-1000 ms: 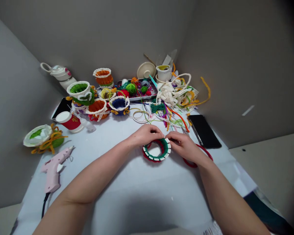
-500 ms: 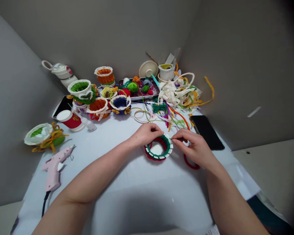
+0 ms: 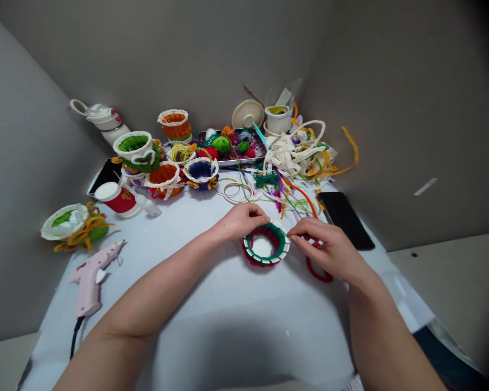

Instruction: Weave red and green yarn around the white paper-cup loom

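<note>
A slit paper cup (image 3: 283,255) with green and red yarn woven through its white strips rests on the table in front of me. My left hand (image 3: 244,221) has thumb and fingers closed on the cup's upper left rim. At the right side of the rim, my right hand (image 3: 330,247) pinches a thin strand of green yarn (image 3: 288,234); much of the strand is hidden by the fingers. Beneath the right hand a red cord (image 3: 320,276) curves on the tabletop.
A pink glue gun (image 3: 90,279) lies at left, near finished yarn-woven cups (image 3: 132,149) and a red-and-white paper cup (image 3: 116,200). A tray (image 3: 244,162) of yarn balls stands at the back. Lace and yarn (image 3: 289,155) are heaped back right, behind a black phone (image 3: 346,220).
The right hand has shifted slightly right and down, its pinch a little farther from the rim. The left hand stays on the rim, and the cup has turned slightly.
</note>
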